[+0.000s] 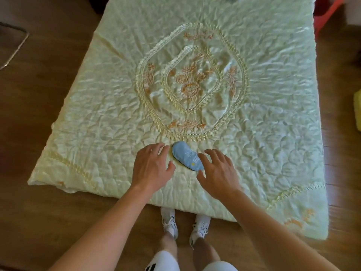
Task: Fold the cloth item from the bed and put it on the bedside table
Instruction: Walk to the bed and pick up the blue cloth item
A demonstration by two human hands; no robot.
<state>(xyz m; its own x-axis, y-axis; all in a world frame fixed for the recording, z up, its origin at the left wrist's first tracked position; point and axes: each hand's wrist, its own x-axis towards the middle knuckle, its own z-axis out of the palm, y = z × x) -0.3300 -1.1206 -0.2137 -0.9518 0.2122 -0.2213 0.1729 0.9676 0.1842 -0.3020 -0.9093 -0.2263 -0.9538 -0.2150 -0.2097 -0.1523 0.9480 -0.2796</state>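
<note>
Cloth item: I see a small blue eye mask (pixel 187 158) lying flat near the near edge of the bed (pixel 273 133), just this side of the frilled oval in the quilt.
Left hand: my left hand (pixel 151 169) sits at the mask's left end, fingers spread, holding nothing; I cannot tell whether they touch it.
Right hand: my right hand (pixel 218 175) covers the mask's near right end, fingers spread and curled a little, nothing pinched.
Slip risk: I judge the glossy quilt will let the mask slide instead of creasing if I push rather than pinch.
Fold risk: small and padded, it may spring open.
Placement risk: I see no bedside table here, so carrying it one-handed could undo the fold.
</note>
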